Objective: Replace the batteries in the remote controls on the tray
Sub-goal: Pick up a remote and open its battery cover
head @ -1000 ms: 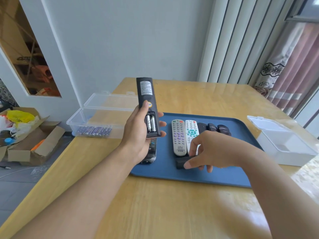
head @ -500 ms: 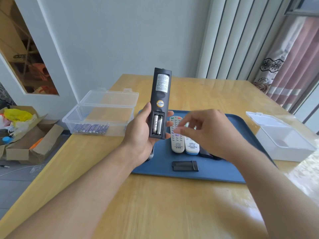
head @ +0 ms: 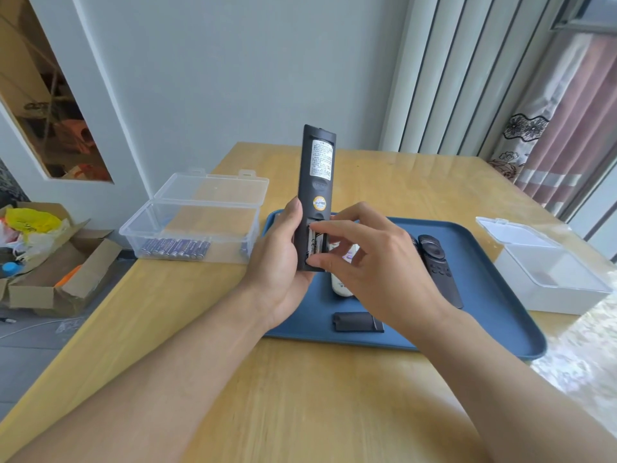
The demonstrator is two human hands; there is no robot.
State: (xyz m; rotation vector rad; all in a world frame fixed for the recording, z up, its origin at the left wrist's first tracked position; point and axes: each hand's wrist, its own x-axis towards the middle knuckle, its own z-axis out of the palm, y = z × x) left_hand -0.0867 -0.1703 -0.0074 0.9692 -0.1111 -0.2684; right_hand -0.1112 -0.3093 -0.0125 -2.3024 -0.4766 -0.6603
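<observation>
Table: wood; bears all below.
Tray: blue, centre; holds spare remotes and a loose cover at its near edge.
Battery box: clear, lid up, left of tray; fresh cells in a row inside.
White box: right of tray, open.
Remote: black, upright above tray's left end, long axis vertical, back toward the viewer, bay uncovered at its lower end.
Left hand: wrapped round the remote's lower part.
Right hand: fingers curled, tips at the bay on the old batteries; nearer hand for pulling them, probably next.
</observation>
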